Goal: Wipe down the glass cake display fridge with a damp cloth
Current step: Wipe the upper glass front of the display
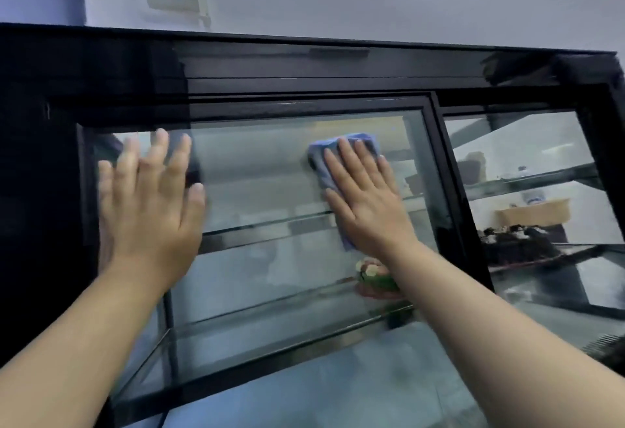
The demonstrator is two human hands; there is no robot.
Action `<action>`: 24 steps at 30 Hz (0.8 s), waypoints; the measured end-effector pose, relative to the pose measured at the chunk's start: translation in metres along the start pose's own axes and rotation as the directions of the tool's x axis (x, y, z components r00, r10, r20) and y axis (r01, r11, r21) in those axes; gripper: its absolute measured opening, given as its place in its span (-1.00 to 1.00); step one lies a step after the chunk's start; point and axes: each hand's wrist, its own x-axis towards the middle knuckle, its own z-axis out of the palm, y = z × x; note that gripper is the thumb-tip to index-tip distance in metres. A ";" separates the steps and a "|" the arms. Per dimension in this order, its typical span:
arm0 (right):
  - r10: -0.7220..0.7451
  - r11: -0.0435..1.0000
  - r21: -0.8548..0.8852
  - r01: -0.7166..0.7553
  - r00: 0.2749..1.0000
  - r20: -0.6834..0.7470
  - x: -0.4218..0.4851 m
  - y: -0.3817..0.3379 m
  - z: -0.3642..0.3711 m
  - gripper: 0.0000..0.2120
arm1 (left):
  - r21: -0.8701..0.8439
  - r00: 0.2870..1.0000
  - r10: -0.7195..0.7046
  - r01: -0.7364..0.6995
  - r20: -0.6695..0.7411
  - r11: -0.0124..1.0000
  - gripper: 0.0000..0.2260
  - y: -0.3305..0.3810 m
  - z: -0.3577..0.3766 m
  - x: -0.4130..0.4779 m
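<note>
The right hand (365,204) is lying flat, fingers straight and slightly spread, pressing a crumpled blue cloth (319,160) against the sliding glass pane (263,163) of the black-framed glass cake display fridge (304,69). The cloth is showing above that hand's fingertips and along its thumb side, down towards the wrist. The left hand (152,204), blurred, is resting on the same pane with straight, spread fingers, well apart from the right hand on its thumb side. Just below the right wrist, behind the glass, a small round cake with pale flowers and green trim (375,277) is sitting on a clear glass shelf (270,309). Beyond the right hand's little finger, behind the neighbouring pane, a dark crumbly cake (517,245) is sitting.
</note>
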 end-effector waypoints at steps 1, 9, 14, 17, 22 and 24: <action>0.185 0.982 0.034 -0.186 0.983 0.009 0.014 0.009 0.000 -0.45 | -0.002 0.999 0.034 -0.034 0.014 0.999 -0.48 0.014 0.004 -0.008; -0.211 0.977 0.024 0.212 0.977 -0.029 0.001 -0.039 0.009 -0.49 | 0.151 0.998 0.034 -0.041 0.045 0.988 -0.49 0.041 0.031 -0.029; 0.342 0.938 0.064 -0.342 0.940 0.014 0.035 0.039 -0.002 -0.43 | 0.187 0.997 0.062 -0.070 0.048 0.980 -0.49 0.041 0.033 -0.030; 0.434 0.898 0.079 -0.432 0.901 -0.006 0.038 -0.025 0.008 -0.41 | 0.179 0.997 0.071 -0.076 0.033 0.981 -0.49 0.040 0.034 -0.031; -0.182 0.983 0.001 0.182 0.983 0.027 -0.042 -0.018 0.005 -0.50 | 0.160 0.998 0.046 -0.052 0.046 0.986 -0.49 0.041 0.034 -0.030; -0.103 0.993 -0.047 0.104 0.994 0.026 -0.043 0.026 0.001 -0.49 | 0.156 0.997 0.046 -0.055 0.062 0.986 -0.49 0.041 0.034 -0.031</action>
